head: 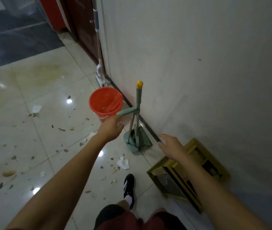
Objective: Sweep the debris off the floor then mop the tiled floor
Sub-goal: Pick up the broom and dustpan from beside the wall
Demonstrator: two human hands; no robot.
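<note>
Standing on the pale tiled floor (52, 90), the person shows one black shoe (129, 186) with white stripes at the bottom of the view, and dark red shorts below it. Both bare arms reach forward. The right hand (168, 143) is flat and relaxed, with the fingers straight, and it holds nothing; it hangs above the floor beside a yellow-framed box (188, 173) that lies against the white wall (198, 63). The left hand (113, 126) is a little farther, with its fingers curled just under the green side grip of the dustpan handle (138, 100); I cannot tell if it already holds the grip or only touches it. The green dustpan (137, 140) stands upright at the foot of the wall, and its handle has a yellow cap on top. Debris (62, 129), small stones and bits of white paper, lies scattered over the tiles to the left and near the shoe. Behind the dustpan stands an orange bucket (105, 102), close to the wall. Farther still, a mop (98, 63) with a white head leans upright at the wall corner, next to a dark brown door.
</note>
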